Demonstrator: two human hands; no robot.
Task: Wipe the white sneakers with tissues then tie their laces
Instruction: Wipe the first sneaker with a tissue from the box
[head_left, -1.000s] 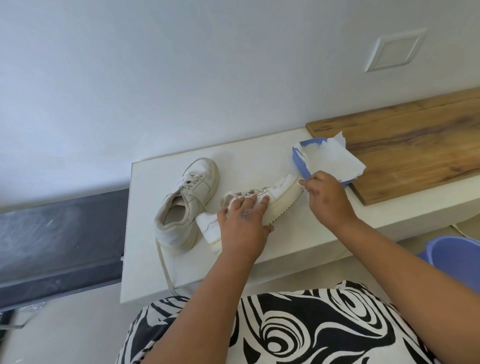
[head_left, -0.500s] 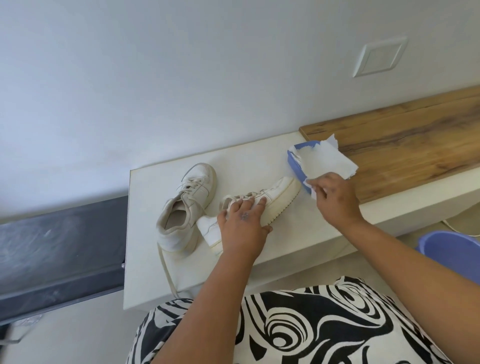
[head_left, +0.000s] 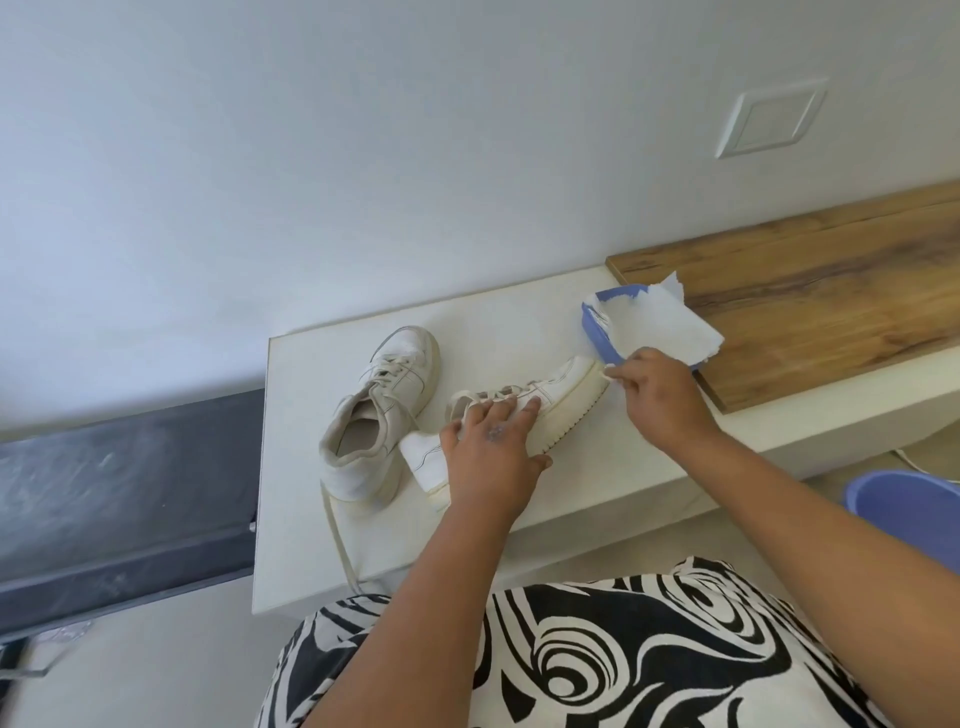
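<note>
On the white bench (head_left: 322, 519), the left hand (head_left: 488, 447) presses flat-fingered on the tipped sneaker (head_left: 566, 389) while the right hand (head_left: 657, 395) pinches a tissue (head_left: 660, 325) at its toe.

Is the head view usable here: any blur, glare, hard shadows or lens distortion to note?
Head view: soft, even daylight, no glare; sneaker laces and both hands, left and right, are sharp; only faint shadows under the sneakers on the white bench; wide-angle bending tilts the wall plate and wooden board.

Both arms bare, no sleeves showing. Garment (head_left: 597, 654) is black-and-white swirl print. Small dark mark on back of left hand (head_left: 491, 447).
</note>
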